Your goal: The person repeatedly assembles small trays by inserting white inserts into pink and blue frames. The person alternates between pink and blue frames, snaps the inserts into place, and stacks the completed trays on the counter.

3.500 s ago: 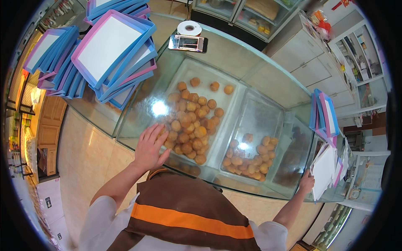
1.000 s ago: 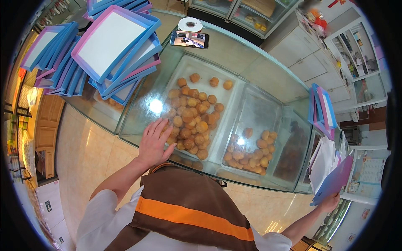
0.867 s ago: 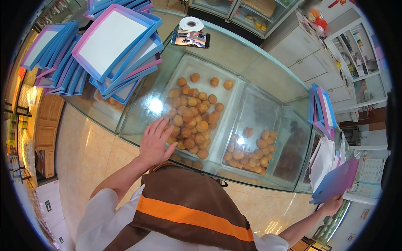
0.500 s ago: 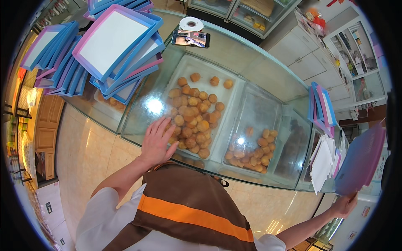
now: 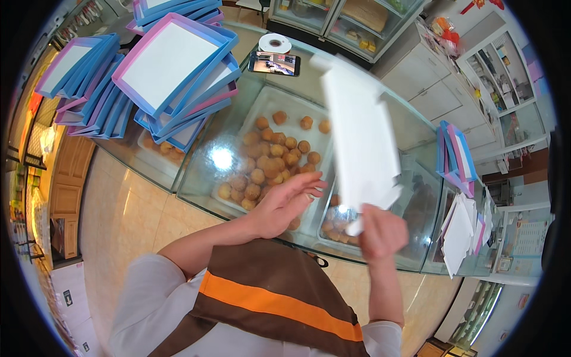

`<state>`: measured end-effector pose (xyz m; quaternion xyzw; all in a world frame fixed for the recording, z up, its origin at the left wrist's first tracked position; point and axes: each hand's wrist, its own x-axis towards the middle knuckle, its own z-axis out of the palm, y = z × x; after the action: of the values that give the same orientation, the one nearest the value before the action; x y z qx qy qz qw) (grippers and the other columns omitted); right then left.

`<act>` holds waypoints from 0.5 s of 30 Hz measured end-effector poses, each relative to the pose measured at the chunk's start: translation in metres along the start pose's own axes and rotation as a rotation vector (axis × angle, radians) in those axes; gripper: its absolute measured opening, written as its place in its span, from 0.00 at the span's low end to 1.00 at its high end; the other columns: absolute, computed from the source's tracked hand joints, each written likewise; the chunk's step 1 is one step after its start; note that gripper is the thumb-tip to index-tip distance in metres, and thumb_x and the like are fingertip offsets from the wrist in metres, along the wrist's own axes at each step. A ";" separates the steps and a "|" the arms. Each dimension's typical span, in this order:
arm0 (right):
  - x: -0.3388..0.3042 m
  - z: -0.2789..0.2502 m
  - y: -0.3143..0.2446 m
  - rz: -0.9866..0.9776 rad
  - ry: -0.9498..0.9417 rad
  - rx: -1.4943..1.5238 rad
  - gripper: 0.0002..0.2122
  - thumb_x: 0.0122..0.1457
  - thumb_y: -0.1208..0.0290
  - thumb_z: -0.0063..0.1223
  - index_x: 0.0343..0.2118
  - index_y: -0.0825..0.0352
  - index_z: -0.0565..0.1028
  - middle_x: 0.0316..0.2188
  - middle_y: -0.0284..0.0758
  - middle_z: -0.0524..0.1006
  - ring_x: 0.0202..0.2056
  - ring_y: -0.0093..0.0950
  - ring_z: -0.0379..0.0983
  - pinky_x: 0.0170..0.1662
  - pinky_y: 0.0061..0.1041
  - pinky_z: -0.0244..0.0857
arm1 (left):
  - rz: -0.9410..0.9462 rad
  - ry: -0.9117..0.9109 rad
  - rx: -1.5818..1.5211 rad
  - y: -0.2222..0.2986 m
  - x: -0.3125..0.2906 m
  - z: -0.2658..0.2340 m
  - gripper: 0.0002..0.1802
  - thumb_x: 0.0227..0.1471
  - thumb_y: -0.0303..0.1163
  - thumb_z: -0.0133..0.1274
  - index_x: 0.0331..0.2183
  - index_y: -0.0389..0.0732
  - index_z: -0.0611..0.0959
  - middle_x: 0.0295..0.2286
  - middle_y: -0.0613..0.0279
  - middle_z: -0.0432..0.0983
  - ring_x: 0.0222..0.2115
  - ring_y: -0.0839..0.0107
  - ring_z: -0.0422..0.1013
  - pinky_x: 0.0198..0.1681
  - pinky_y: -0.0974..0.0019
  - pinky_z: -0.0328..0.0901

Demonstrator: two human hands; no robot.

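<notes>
A flat cardboard box blank [image 5: 360,134], white side toward me and smeared by motion, stands raised above the glass display counter [image 5: 190,189]. My right hand [image 5: 383,233] is closed on its lower end. My left hand [image 5: 284,205] hovers over the glass to the left of the blank, apart from it, fingers stretched out and holding nothing. Beneath the glass lie round brown pastries [image 5: 262,160] in a white tray [image 5: 309,220]. A second group of pastries [image 5: 336,229] farther right is partly hidden by the blank and my right hand.
Folded blue and pink box trays [image 5: 169,62] are stacked at the far left, beside a further pile [image 5: 89,77]. A phone [image 5: 273,63] and a ribbon roll [image 5: 275,43] lie at the counter's far edge. More trays [image 5: 457,156] and flat blanks [image 5: 458,229] stand right.
My right hand has brought the blank from the far right to over the counter, turning its white side toward me. The left hand has lifted off the glass and moved right.
</notes>
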<state>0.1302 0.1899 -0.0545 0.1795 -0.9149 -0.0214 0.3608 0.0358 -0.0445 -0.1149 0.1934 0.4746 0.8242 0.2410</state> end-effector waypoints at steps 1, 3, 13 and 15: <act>-0.010 0.016 -0.012 0.039 -0.047 0.067 0.10 0.51 0.80 0.59 0.37 0.66 0.83 0.31 0.35 0.84 0.29 0.30 0.80 0.31 0.30 0.68 | -0.065 0.080 -0.003 -0.007 0.001 -0.001 0.19 0.66 0.33 0.53 0.53 0.32 0.78 0.47 0.55 0.79 0.47 0.70 0.74 0.50 0.64 0.69; -0.031 0.037 -0.032 0.084 -0.178 0.151 0.11 0.47 0.77 0.61 0.36 0.64 0.84 0.33 0.29 0.82 0.31 0.28 0.77 0.35 0.30 0.66 | -0.198 0.244 -0.013 -0.023 0.003 -0.006 0.17 0.67 0.32 0.51 0.51 0.31 0.79 0.43 0.57 0.80 0.42 0.75 0.75 0.45 0.67 0.70; -0.047 0.058 -0.076 0.325 -0.404 0.542 0.14 0.48 0.69 0.71 0.39 0.61 0.81 0.37 0.31 0.81 0.41 0.33 0.76 0.47 0.35 0.67 | -0.338 0.403 0.472 -0.079 -0.007 -0.054 0.08 0.56 0.28 0.63 0.36 0.35 0.81 0.27 0.65 0.81 0.26 0.80 0.74 0.31 0.71 0.70; -0.056 0.064 -0.074 0.446 -0.335 0.518 0.15 0.49 0.68 0.71 0.40 0.61 0.81 0.38 0.32 0.81 0.42 0.35 0.76 0.47 0.36 0.67 | -0.337 0.372 0.577 -0.070 -0.007 -0.050 0.08 0.55 0.28 0.63 0.35 0.36 0.81 0.27 0.63 0.81 0.26 0.77 0.74 0.31 0.69 0.70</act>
<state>0.1488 0.1339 -0.1513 0.0553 -0.9530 0.2604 0.1447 0.0289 -0.0526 -0.2004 0.0197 0.7479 0.6265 0.2185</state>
